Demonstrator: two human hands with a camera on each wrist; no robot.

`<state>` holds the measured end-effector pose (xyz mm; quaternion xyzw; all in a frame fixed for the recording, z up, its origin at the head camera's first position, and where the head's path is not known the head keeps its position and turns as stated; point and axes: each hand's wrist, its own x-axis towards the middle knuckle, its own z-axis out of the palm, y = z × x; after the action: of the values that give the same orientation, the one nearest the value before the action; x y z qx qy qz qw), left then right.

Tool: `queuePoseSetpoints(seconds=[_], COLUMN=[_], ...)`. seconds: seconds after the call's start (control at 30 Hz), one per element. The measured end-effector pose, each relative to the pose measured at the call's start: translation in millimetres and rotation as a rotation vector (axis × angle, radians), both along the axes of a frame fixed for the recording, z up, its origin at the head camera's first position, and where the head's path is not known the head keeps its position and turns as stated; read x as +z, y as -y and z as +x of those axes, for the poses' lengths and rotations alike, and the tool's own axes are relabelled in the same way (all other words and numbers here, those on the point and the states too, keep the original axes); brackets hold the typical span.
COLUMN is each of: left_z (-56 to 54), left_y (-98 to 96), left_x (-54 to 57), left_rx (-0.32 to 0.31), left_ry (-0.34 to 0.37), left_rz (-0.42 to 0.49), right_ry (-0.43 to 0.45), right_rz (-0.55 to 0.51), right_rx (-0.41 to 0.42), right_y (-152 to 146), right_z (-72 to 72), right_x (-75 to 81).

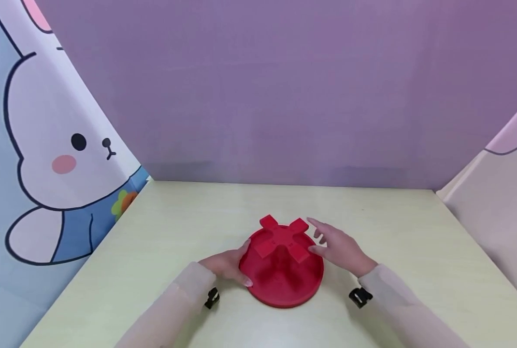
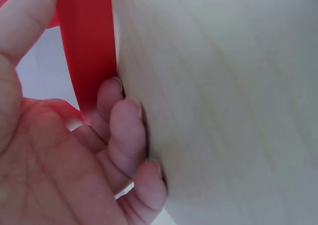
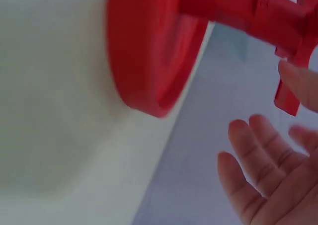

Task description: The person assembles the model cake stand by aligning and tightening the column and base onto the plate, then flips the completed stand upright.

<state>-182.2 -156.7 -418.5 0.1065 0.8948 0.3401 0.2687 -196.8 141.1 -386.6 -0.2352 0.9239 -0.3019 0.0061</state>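
A red stand with a round, rimmed base (image 1: 284,292) rests on the table, and a post rises from it to a cross-shaped top (image 1: 281,237) with flat arms. My left hand (image 1: 228,264) grips the base at its left edge, thumb toward the front. Curled fingers (image 2: 128,130) lie low along the red rim (image 2: 89,46) in the left wrist view, right at the tabletop. To the right of the cross is my right hand (image 1: 341,249), its fingers loosely spread and holding nothing. Its thumb tip (image 3: 293,78) is right by one arm of the cross in the right wrist view.
The pale wood-grain table (image 1: 189,212) reaches back to a purple backdrop (image 1: 284,96). A rabbit-print cloth (image 1: 45,145) hangs along the left side, and a light panel (image 1: 502,203) stands at the right. Black wrist mounts (image 1: 360,297) sit below both sleeves.
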Motion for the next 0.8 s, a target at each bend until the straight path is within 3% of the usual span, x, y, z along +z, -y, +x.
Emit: queuePoseSetpoints(seconds=[0.2, 0.43, 0.63, 0.8], left_z=[-1.4, -8.8, -19.2, -23.3], left_y=[0.2, 4.5, 5.2, 6.7], left_x=[2.9, 4.1, 8.7, 9.7], left_rx=[-0.028, -0.060, -0.011, 0.017], left_ry=[-0.013, -0.002, 0.046, 0.061], left_rz=[-0.007, 0.048, 0.059, 0.044], right_ry=[0.149, 0.278, 0.380, 0.432], right_rz=[-0.106, -0.157, -0.184, -0.117], right_rx=[-0.090, -0.111, -0.139, -0.194], right_y=[-4, -7, -8, -8], right_z=[7.9, 11.3, 10.4, 7.9], right_x=[-15.7, -24.2, -27.8, -33.4])
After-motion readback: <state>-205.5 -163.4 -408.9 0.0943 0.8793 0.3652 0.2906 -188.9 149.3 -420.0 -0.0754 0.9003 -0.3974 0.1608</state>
